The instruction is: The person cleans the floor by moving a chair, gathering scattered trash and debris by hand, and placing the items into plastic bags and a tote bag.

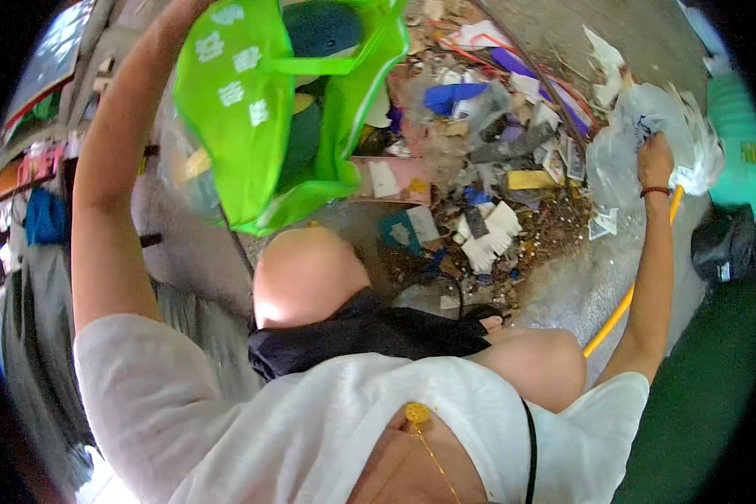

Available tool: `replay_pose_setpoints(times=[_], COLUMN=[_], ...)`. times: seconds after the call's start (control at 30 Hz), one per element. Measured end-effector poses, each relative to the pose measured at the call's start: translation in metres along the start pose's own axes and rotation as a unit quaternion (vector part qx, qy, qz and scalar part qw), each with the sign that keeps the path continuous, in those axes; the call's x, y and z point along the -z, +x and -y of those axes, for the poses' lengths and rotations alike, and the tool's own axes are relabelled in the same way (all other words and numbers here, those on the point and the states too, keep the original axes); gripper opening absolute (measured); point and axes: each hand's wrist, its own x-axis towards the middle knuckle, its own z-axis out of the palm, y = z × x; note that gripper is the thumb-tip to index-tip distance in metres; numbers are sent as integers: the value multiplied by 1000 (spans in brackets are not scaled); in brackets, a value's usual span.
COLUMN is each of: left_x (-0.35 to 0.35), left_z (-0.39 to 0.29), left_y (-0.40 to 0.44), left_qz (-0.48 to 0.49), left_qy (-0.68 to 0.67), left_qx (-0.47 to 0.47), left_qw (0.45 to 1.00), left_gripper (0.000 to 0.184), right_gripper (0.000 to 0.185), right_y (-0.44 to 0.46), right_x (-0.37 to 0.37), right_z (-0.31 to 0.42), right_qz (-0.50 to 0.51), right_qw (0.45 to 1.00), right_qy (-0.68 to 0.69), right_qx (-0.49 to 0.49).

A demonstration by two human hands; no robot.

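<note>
In the head view, the white shirt (302,437) is nearest the camera, the yellow pendant (417,412) at its neckline. Far to the right, the right hand (655,160) has its fingers closed on the clear plastic bag (615,155), which spreads to both sides of them, too crumpled to show a long axis. The green bag (235,160) lies well left, longer up and down, nearer the left arm (113,185); the left fingers are out of frame, their state unknown. Mixed scraps (512,153) lie between.

Glossy green plastic bag (235,126); matt white cloth shirt (294,428); smooth yellow pole (613,317).
</note>
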Motion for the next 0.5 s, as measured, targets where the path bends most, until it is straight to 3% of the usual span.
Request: replay_pose_setpoints(times=[0.07, 0.13, 0.2, 0.27, 0.3, 0.33, 0.37, 0.43, 0.47, 0.5], left_x=[-6, -35, -73, -94, -112, -132, -155, -184, -190, -195], left_z=[-65, -116, -141, -177, -180, -179, -174, -173, -177, -181], left_y=[3, -5, -9, -29, -36, -46, -59, -77, -85, -89], left_qz=[-58, -114, -39, 122, 202, 280, 306, 333, 339, 342], left_qy=[55, -50, -114, -236, -248, -256, -253, -246, -276, -303], left_qx=[-96, -130, -115, -96, -58, -19, 14, 45, 115, 185], left_qw=[992, 984, 986, 959, 946, 925, 918, 909, 892, 870], left_gripper=[46, 35, 30, 35, 35, 35, 37, 40, 42, 44], right_gripper=[14, 18, 22, 39, 39, 51, 63, 82, 80, 78], right_y=[-8, -28, -52, -67, -76, -85, -93, -99, -102, -102], right_x=[0, -29, -71, -124, -136, -143, -152, -186, -204, -203], right_z=[-32, -78, -113, -152, -151, -142, -135, -129, -122, -96], right_qz=[10, 66, 111, 237, 237, 196, 149, 204, 192, 147], right_qw=[999, 997, 991, 967, 966, 966, 941, 884, 887, 936], right_qy=[-35, -44, -40, -71, -70, 51, 170, 251, 280, 205], right_qx=[-37, -25, -60, -66, -70, -163, -252, -338, -313, -246])
